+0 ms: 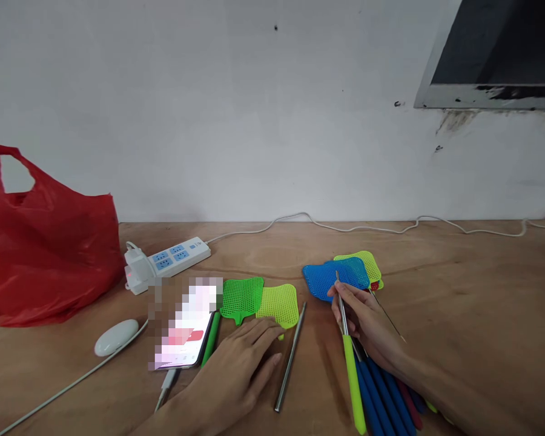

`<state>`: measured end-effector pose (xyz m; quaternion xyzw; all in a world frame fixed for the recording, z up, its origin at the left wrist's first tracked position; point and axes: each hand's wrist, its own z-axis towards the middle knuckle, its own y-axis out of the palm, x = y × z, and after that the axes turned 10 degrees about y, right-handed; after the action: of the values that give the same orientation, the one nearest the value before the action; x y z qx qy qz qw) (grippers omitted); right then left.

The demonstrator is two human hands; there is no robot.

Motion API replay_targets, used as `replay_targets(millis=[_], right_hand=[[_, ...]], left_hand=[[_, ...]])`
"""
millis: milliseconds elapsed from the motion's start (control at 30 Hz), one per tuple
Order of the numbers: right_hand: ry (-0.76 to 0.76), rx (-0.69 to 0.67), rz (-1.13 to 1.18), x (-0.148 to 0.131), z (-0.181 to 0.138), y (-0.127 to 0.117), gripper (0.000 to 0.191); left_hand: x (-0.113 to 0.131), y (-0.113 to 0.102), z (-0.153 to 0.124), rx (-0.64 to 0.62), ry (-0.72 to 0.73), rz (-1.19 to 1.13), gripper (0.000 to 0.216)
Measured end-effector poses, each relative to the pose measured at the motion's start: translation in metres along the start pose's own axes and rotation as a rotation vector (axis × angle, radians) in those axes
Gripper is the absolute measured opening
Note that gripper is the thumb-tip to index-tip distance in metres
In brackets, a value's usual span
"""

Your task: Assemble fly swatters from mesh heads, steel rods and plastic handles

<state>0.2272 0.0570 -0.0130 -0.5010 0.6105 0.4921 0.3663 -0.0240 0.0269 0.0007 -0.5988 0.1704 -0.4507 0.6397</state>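
Greyish-white wall [200, 121] rose behind a brown wooden table [490, 303]. On the table's left end stood a red plastic bag with loop handles [54, 260]. The person's right hand [361, 318] was closed, thumb against fingers, on a silver metal rod with a yellow-green tube grip [347, 351]. The left hand [243, 363] lay palm down, loosely open, thumb apart, its fingers over the lower edge of a yellow-green mesh square [277, 303]; what was under the palm, I could not tell. Farther left were a white power strip [181, 254] and a phone with lit screen [188, 336]. Blue mesh squares [320, 281] lay stacked beyond the right hand, and a green mesh square [243, 297] adjoined the yellow-green one. Dark blue tube handles [384, 396] gathered below the right wrist. Between the hands lay a bare silver rod [291, 357].
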Motion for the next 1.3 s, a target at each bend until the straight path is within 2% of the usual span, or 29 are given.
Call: replay_targets(millis=[167, 333, 467, 567, 733, 1067, 1300], right_hand=[[0.000, -0.009, -0.020, 0.000, 0.001, -0.001, 0.045], [0.006, -0.045, -0.044, 0.003, 0.003, -0.002, 0.044], [-0.008, -0.072, -0.060, 0.004, 0.002, -0.002, 0.042], [-0.006, -0.069, -0.065, 0.004, 0.000, -0.002, 0.041], [-0.084, 0.015, -0.012, 0.003, 0.000, -0.001, 0.041], [-0.373, 0.252, 0.141, 0.001, 0.005, -0.008, 0.034], [-0.414, 0.275, 0.172, -0.001, 0.004, -0.008, 0.034]], left_hand=[[-0.001, 0.002, 0.001, 0.044, 0.008, -0.037, 0.037], [-0.004, 0.004, 0.000, 0.003, 0.018, -0.017, 0.038], [-0.004, 0.002, -0.001, 0.030, 0.022, -0.010, 0.047], [-0.003, 0.001, -0.001, 0.006, 0.016, 0.004, 0.055], [-0.002, -0.001, 0.001, -0.015, -0.021, 0.010, 0.043], [-0.016, 0.007, -0.009, -0.030, -0.025, -0.002, 0.067], [-0.003, -0.003, -0.003, -0.075, -0.061, -0.036, 0.076]])
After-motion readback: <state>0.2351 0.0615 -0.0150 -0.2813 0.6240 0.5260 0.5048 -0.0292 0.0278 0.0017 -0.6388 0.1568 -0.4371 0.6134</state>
